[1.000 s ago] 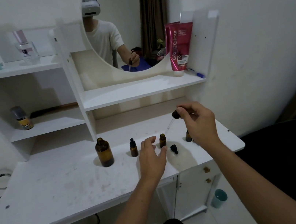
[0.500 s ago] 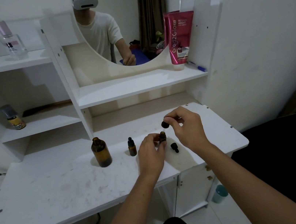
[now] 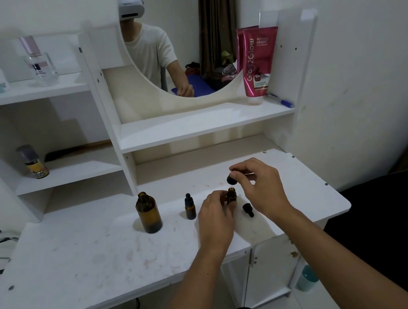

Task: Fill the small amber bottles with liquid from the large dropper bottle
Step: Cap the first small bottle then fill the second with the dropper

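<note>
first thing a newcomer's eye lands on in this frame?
Probably the two hands at mid-desk: the left hand steadies an open small amber bottle while the right hand holds a black dropper bulb just above its mouth. To their left stand the uncapped large amber bottle and a capped small bottle; a loose black cap lies right of the open one. The pink tube on the shelf by the mirror also pops.

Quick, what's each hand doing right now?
Left hand: closed around the open small bottle.
Right hand: pinching the dropper above it.
</note>
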Available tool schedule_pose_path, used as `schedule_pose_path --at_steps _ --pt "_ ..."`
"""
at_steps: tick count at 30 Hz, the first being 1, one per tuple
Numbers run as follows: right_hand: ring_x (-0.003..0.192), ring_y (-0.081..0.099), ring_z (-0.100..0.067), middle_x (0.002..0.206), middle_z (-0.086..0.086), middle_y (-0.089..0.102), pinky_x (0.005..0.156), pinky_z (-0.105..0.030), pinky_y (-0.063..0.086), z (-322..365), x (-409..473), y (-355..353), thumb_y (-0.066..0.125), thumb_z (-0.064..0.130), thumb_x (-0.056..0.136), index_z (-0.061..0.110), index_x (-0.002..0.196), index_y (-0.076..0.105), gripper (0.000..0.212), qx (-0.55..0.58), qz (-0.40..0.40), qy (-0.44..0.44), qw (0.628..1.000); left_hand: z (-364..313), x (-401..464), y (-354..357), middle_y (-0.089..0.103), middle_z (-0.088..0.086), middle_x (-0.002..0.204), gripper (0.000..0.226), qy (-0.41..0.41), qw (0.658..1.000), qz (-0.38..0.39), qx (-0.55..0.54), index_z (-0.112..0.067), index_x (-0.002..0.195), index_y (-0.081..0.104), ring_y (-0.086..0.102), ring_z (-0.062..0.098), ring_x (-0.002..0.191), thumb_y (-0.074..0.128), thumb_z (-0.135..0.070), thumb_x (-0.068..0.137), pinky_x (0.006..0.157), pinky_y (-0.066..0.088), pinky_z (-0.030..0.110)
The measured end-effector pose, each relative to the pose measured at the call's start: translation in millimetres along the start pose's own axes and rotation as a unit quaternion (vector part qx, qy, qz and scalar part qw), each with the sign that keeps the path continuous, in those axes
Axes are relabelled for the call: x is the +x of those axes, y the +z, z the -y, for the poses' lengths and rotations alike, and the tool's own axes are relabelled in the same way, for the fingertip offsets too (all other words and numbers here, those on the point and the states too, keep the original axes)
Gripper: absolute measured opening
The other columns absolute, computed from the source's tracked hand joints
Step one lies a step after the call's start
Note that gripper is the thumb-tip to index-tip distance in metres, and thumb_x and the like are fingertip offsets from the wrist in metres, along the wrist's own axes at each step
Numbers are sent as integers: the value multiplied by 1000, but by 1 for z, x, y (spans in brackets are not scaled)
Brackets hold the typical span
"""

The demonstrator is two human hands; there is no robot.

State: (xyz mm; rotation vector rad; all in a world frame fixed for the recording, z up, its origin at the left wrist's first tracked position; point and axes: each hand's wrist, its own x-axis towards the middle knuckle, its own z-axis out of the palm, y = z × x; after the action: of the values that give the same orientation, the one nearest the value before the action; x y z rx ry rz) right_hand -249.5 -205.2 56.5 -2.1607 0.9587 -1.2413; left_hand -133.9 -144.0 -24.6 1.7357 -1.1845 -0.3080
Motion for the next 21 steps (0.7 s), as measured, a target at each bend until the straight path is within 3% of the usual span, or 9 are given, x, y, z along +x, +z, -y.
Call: schedule_pose_path --at_steps 5,8,11,15,21 --pt "79 71 -6 83 8 71 78 -30 60 1 1 3 70 2 95 13 87 75 14 -27 -27 -23 999 -2 0 0 67 -15 108 16 3 1000 -3 15 -24 117 66 61 5 103 63 -26 101 92 54 31" --pt "79 70 -7 83 7 70 77 -35 60 3 1 5 68 1 96 13 88 73 15 -41 -37 -31 998 -3 -1 0 68 -13 109 16 1 1000 -5 18 -24 117 65 61 6 104 63 -26 101 94 54 32" --pt "84 69 -4 89 7 70 82 -30 60 9 1 3 65 7 100 13 96 73 11 -31 -36 -22 999 -3 0 -1 68 -11 111 18 -7 1000 -8 16 -22 118 65 62 9 106 63 -28 101 95 55 34" --pt "89 67 6 95 3 71 83 -11 54 22 4 -10 65 9 102 11 106 73 10 -18 -56 -25 998 -8 -2 -6 68 -5 118 36 -32 999 -1 21 -18 131 59 63 13 112 63 -36 100 98 54 35" --pt "89 66 9 96 5 68 82 -6 51 43 0 -25 67 9 101 7 107 74 9 -16 -92 -47 994 -10 -18 -22 66 -3 126 47 -69 997 10 -29 -19 142 52 63 13 113 65 -34 100 99 54 32"
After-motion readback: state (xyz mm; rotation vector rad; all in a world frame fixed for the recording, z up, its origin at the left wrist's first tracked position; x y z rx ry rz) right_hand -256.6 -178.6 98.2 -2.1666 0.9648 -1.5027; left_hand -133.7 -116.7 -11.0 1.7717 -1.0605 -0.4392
